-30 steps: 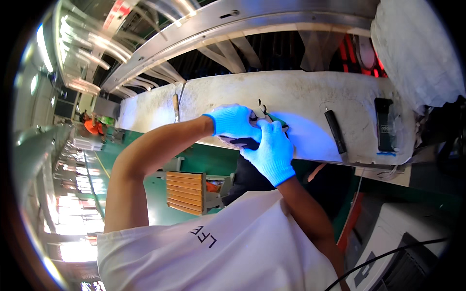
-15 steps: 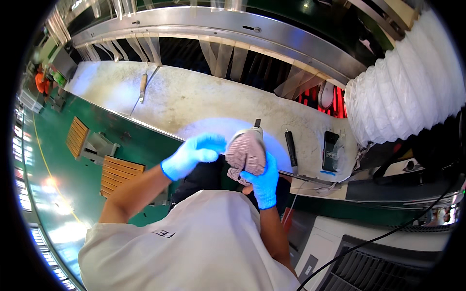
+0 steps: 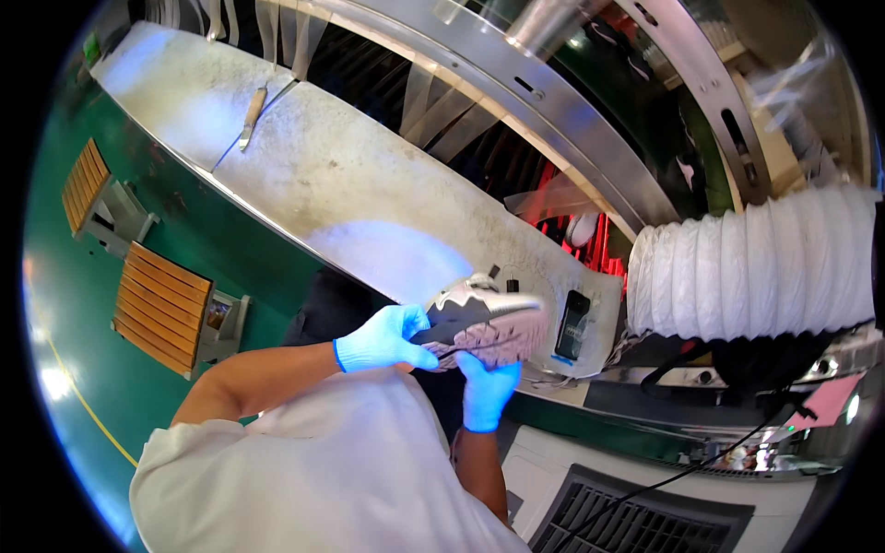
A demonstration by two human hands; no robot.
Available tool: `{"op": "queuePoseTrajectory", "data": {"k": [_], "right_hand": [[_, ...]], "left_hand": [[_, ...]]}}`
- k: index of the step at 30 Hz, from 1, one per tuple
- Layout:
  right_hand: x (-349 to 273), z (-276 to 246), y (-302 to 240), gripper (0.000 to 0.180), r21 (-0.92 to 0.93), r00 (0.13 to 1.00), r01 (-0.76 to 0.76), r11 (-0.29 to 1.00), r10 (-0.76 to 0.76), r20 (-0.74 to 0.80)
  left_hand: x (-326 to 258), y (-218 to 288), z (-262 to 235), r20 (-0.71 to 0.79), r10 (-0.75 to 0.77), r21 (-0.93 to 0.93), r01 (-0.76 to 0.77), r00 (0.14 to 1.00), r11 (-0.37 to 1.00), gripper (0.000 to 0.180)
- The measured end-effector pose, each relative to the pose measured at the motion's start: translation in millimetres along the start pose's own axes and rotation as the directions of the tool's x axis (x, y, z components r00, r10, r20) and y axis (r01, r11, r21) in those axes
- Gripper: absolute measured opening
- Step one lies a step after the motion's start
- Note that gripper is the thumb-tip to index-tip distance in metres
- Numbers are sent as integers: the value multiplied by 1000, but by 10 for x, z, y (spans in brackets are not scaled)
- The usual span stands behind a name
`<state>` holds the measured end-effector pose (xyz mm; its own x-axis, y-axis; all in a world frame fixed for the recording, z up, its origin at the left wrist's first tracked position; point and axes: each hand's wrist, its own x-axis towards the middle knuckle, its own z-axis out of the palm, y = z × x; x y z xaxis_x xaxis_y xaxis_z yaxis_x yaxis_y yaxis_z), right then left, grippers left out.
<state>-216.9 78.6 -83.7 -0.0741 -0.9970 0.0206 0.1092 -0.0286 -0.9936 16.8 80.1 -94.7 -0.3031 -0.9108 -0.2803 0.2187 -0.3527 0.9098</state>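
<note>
Sneaker (image 3: 489, 323) hangs tilted at the near edge of the desk (image 3: 341, 157); I grasp its left end with my left hand (image 3: 383, 341), fingers curled, its near side with my right hand (image 3: 489, 392), fingers clasping.

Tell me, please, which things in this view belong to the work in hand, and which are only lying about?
Work in hand:
grey shoe, held by the left grip and right grip

Apparently only lying about, on the bench:
wooden-handled tool
black flat device

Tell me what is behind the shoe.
Behind the shoe lies the pale table, with a small black piece showing past its edge; whatever the shoe covers can't be seen.
</note>
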Motion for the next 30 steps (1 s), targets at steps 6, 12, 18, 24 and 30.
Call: {"op": "queuePoseTrajectory", "data": {"k": [6, 12, 18, 24, 30], "right_hand": [[278, 264, -1147, 70, -186, 962, 125, 975, -73, 264], [41, 939, -990, 53, -426, 833, 509, 748, -304, 462], [44, 1232, -847, 68, -380, 706, 682, 625, -427, 565], [66, 1072, -788, 76, -328, 673, 687, 648, -398, 624], [120, 854, -865, 75, -291, 716, 604, 742, -344, 607]], "left_hand": [[35, -72, -298, 124, 121, 215, -146, 985, 966, 57], [-148, 88, -396, 72, 412, 233, -417, 908, 879, 65], [-587, 268, -421, -35, 539, 192, -524, 841, 830, 52], [-564, 446, -335, 12, 803, 333, -759, 596, 559, 29], [-315, 651, -265, 200, 789, 458, -768, 580, 448, 22]]}}
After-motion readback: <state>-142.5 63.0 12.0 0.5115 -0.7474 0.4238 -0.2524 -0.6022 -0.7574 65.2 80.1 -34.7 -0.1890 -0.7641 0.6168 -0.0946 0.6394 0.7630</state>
